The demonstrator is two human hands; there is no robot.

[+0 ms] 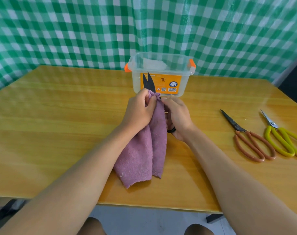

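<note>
A pair of black scissors (149, 82) points away from me, its two dark blades slightly apart and sticking up above my hands. A purple cloth (144, 150) is wrapped round the blades near their base and hangs down to the table. My left hand (139, 111) grips the cloth against the blades. My right hand (177, 116) holds the scissors' handle end; a black handle loop shows below its palm.
A clear plastic box (161, 73) with orange clips and an orange label stands just behind the hands, something white inside. Red-handled scissors (249, 138) and yellow-handled scissors (279, 136) lie at the right on the wooden table (59, 116). A green checked curtain hangs behind.
</note>
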